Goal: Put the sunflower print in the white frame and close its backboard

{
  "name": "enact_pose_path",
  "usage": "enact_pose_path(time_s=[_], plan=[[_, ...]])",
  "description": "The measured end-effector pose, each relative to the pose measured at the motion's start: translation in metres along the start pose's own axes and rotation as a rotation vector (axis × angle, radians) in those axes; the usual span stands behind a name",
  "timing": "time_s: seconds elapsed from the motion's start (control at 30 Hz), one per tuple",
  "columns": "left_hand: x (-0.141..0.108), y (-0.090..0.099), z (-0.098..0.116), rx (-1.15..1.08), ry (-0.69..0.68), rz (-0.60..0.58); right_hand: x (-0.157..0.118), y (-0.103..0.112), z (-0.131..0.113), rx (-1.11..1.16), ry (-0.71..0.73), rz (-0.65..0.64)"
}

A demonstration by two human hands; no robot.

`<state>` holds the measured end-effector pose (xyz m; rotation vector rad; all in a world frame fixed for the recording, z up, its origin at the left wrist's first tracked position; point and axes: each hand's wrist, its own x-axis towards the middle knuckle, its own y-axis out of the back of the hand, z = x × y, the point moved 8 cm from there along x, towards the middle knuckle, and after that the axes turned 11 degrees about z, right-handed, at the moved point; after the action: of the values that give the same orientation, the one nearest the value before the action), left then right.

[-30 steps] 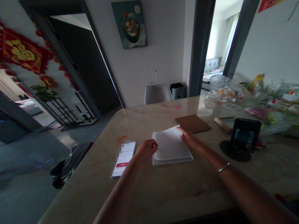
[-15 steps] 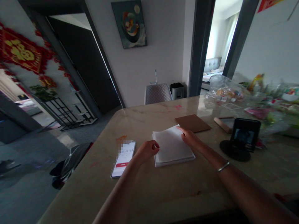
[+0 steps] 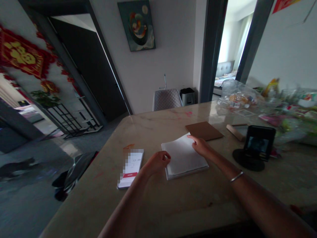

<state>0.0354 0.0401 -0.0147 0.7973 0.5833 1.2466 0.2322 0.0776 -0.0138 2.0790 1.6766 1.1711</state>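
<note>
A stack of white paper sheets lies on the table between my hands, its edges slightly uneven at the near side. My left hand is at the stack's left edge with its fingers curled and pinched against the paper. With its thumb on top near the far right corner, my right hand grips the stack, the other fingers partly hidden. Just left of my left hand lies a phone with its screen lit. A brown cardboard piece rests flat beyond my right hand.
On the right stand a black device on a round base and a small wooden-edged box. Clear plastic bags with goods crowd the table's far right. A quilted chair is behind the far edge. A cat-like grey shape is on the floor.
The paper stack's near edge has shifted slightly right and toward me. My left hand has moved a little right with it. My right hand has hardly moved.
</note>
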Motion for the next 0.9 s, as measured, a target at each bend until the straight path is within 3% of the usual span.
enact_pose_path(time_s=[0.27, 0.7, 0.9], plan=[[0.009, 0.013, -0.017, 0.155, 0.048, 0.237, -0.001, -0.002, -0.001, 0.032, 0.040, -0.034], [0.010, 0.008, -0.021, 0.095, 0.018, 0.246, 0.001, 0.003, 0.002, -0.070, -0.071, 0.012], [0.010, 0.010, -0.020, 0.132, 0.045, 0.242, -0.001, -0.006, 0.001, -0.077, -0.046, -0.004]])
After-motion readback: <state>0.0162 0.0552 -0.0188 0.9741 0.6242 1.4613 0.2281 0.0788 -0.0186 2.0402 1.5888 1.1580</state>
